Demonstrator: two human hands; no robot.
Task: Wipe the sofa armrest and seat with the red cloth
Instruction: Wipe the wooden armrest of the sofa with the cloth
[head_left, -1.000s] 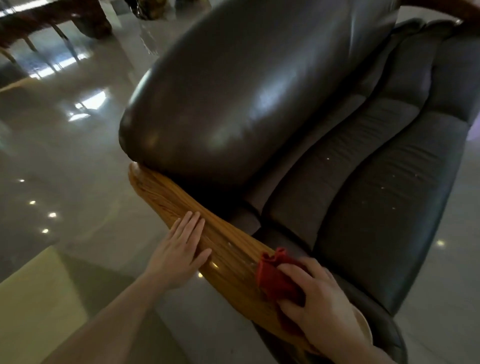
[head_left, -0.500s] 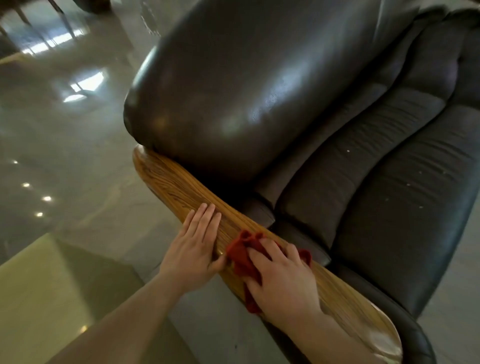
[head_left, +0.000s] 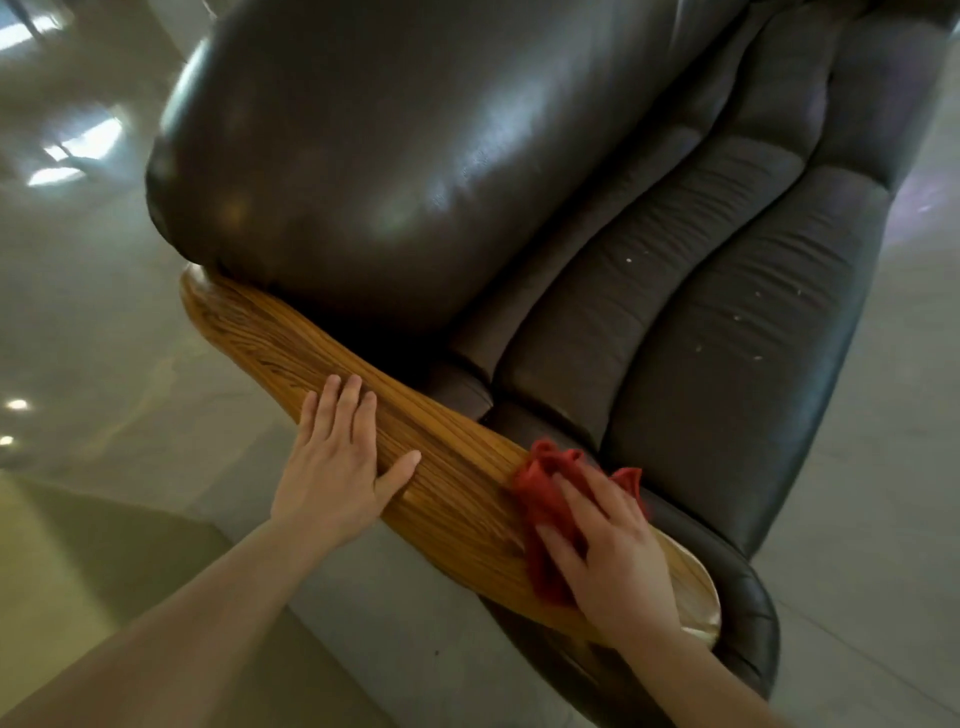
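1. Since half a second ago, the right hand (head_left: 613, 561) has slid the red cloth (head_left: 545, 499) back along the wooden armrest (head_left: 447, 483), away from the left hand (head_left: 337, 467), which it almost touched then.
2. Left hand: lies flat on the armrest's outer edge, fingers spread, grip around nothing. Bracing there, it blocks the middle stretch of wood, so that patch may go unwiped.
3. Red cloth: bunched on the armrest's near part, pressed under the right hand's spread fingers, not pinched. Crumpled so, it may slip out or miss streaks on the glossy wood.
4. Seat (head_left: 737, 364): dark leather, just beside the armrest, with pale specks scattered on it; it looks not yet wiped, and loose crumbs could be pushed into the seams.
5. Backrest (head_left: 415, 156) overhangs the armrest's far end, crowding access there.
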